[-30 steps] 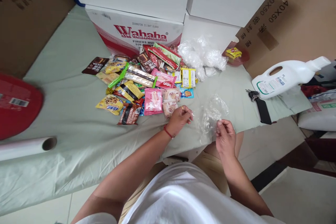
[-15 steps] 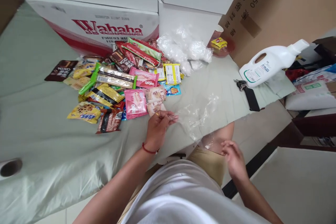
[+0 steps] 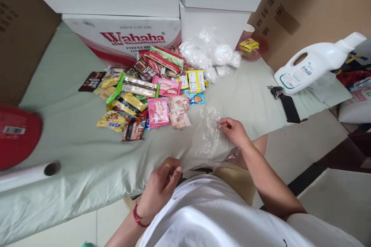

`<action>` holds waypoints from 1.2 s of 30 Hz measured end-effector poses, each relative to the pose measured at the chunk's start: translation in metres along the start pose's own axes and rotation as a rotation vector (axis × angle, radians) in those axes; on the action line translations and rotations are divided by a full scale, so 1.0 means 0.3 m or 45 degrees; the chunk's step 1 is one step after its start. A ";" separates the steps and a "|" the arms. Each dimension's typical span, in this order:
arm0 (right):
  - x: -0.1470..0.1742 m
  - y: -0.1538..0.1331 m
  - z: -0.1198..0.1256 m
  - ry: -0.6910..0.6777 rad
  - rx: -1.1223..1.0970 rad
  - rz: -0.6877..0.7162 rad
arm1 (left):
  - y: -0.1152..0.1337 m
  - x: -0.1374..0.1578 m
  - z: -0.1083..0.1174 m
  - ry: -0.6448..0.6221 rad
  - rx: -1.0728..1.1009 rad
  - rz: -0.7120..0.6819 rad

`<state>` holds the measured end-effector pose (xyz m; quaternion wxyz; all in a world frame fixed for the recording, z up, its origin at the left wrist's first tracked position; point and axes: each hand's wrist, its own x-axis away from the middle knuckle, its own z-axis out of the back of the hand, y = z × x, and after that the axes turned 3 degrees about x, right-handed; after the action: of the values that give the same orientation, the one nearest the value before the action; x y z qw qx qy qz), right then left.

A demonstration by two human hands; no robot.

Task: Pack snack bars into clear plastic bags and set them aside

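Observation:
A crumpled clear plastic bag (image 3: pixel 207 135) lies along the front edge of the cloth-covered table, stretched between my hands. My right hand (image 3: pixel 234 132) pinches its far right side between thumb and fingertips. Lower and to the left, my left hand (image 3: pixel 165 181), with a ring and a red bracelet, is closed with the near left end of the film at its fingertips. The film is hard to see there. Just beyond the bag lie two small wrapped biscuits (image 3: pixel 179 112) and a pink nabati packet (image 3: pixel 158 112), part of a snack pile with a yellow cookie packet (image 3: pixel 112 121).
Bundled clear plastic bags (image 3: pixel 203 52) sit behind the snacks, against white boxes. A Wahaha carton (image 3: pixel 124 38) stands at the back. To the right are a white detergent bottle (image 3: pixel 314 65), a phone (image 3: pixel 290 108) and keys (image 3: pixel 276 91). A roll (image 3: pixel 29 176) and a red object (image 3: pixel 19 139) lie left.
My left hand has moved down and left, toward the table's front edge. My right hand has come up from beside my leg and taken hold of the bag. The view has shifted left.

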<state>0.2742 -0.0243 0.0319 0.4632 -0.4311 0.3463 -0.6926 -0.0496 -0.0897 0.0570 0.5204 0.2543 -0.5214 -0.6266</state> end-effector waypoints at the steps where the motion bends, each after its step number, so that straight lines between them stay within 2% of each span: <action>1: 0.001 -0.004 -0.014 -0.029 -0.015 0.043 | 0.009 0.003 0.016 0.090 -0.106 -0.007; 3: 0.012 -0.016 -0.036 -0.112 -0.033 0.116 | 0.032 -0.024 0.026 0.282 -0.214 -0.021; 5: 0.030 -0.030 -0.054 -0.193 -0.043 0.163 | 0.056 -0.094 0.004 0.373 -0.208 -0.014; 7: 0.047 -0.043 -0.064 -0.244 -0.063 0.199 | 0.073 -0.190 -0.041 0.366 -0.094 0.012; 9: 0.057 -0.049 -0.060 -0.250 -0.073 0.218 | 0.077 -0.283 -0.091 0.366 -0.037 0.141; 12: 0.054 -0.038 -0.019 -0.152 -0.044 0.210 | 0.060 -0.366 -0.135 0.407 -0.037 0.182; 15: 0.037 -0.005 0.049 -0.005 -0.012 0.165 | 0.034 -0.375 -0.124 0.535 0.000 0.127; 21: -0.026 0.060 0.152 0.170 0.009 0.049 | 0.004 -0.372 -0.024 0.769 -0.075 0.056; 26: -0.083 0.060 0.192 0.250 0.138 0.100 | -0.019 -0.393 0.021 0.907 -0.124 0.023; 28: -0.097 0.054 0.201 0.272 0.184 0.121 | 0.000 -0.370 0.016 1.064 -0.227 -0.102; 30: -0.105 0.050 0.207 0.275 0.217 0.133 | 0.041 -0.332 -0.005 1.155 -0.437 -0.378; 31: -0.107 0.049 0.210 0.272 0.233 0.139 | 0.065 -0.314 -0.021 1.103 -0.542 -0.552; 33: -0.110 0.051 0.220 0.261 0.276 0.149 | 0.107 -0.290 -0.062 0.770 -0.686 -0.853; 34: -0.111 0.053 0.229 0.256 0.311 0.152 | 0.118 -0.288 -0.085 0.579 -0.738 -0.916; 36: -0.120 0.054 0.256 0.248 0.437 0.153 | 0.115 -0.300 -0.132 0.309 -0.841 -0.853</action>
<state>0.3575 -0.0020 0.0374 0.5347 -0.2555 0.2913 -0.7509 0.0274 -0.0196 0.0557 0.3999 0.3006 -0.1196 -0.8576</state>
